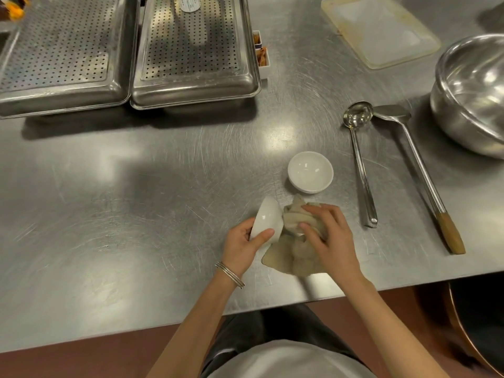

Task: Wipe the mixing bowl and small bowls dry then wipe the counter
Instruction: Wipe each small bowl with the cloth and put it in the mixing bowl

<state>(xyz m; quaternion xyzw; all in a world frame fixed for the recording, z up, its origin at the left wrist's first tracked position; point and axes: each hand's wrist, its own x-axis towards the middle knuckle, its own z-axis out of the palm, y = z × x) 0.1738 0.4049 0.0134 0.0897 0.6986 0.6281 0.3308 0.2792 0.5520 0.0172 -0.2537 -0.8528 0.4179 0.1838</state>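
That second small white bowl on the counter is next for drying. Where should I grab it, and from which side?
Probably by the rim, from above: the small white bowl sits upright with its opening up. Take the near edge, thumb inside and fingers under the outer wall, since the left hand is closest. The ladle lies close on its right.

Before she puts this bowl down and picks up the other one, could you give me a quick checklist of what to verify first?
1. Tilted small bowl securely held by the left hand: ok, its fingers wrap the outside.
2. Cloth in the right hand and pressed at the bowl's mouth: ok.
3. Inside of that bowl dry: cannot tell, its opening faces away and is covered by cloth.
4. Second small bowl upright and in easy reach just beyond the hands: ok.
5. Bare counter beside the hands for setting the bowl down: ok.
6. Ladle lying clear of the bowls: ok.
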